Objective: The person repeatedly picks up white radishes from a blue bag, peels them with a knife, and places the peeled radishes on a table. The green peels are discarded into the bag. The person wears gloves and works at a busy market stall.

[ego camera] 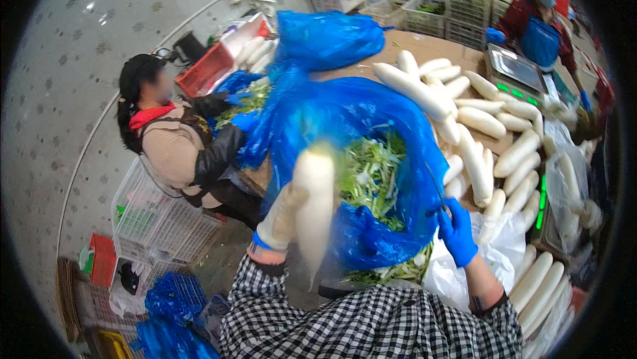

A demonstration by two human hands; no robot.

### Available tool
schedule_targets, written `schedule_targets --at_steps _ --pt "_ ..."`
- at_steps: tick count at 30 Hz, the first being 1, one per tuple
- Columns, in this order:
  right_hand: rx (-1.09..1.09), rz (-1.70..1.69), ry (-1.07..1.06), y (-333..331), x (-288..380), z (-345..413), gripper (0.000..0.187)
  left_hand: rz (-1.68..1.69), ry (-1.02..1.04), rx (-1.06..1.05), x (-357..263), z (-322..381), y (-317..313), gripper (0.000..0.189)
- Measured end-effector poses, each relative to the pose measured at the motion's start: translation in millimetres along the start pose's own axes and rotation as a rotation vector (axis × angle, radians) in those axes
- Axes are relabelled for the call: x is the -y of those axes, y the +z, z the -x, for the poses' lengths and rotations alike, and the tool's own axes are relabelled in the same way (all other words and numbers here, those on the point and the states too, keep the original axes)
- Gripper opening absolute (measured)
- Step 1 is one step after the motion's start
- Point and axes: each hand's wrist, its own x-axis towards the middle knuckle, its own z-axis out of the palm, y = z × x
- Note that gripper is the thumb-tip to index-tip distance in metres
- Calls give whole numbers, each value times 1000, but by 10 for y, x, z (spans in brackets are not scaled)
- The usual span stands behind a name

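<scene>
My left hand, in a pale glove, grips a white daikon radish upright, its pale green crown uppermost and its tapered root pointing down. The radish is slightly blurred. In my blue-gloved right hand is a thin-bladed knife, its blade pointing up and away from me. Between my hands lies a blue plastic bag, spread open around chopped green leaf trimmings. More trimmings lie near my waist, below the bag.
Many daikons are piled on the cardboard-covered table at right. A digital scale stands at the far right, beside a co-worker. Another co-worker handles greens at left. Plastic crates stand on the floor.
</scene>
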Motion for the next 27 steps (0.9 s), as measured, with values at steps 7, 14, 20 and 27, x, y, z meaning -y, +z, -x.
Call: schedule_targets --at_steps 7,14,20,27 --pt "267 325 -449 154 695 -290 21 -795 106 -11 276 148 357 87" --pt "267 425 -496 259 672 -277 24 -907 354 -47 403 206 428 63" --pt "128 517 -330 171 265 -307 27 -1170 459 -131 335 330 367 75" --pt "91 270 -56 125 -82 -236 25 -1047 536 -189 193 357 221 84"
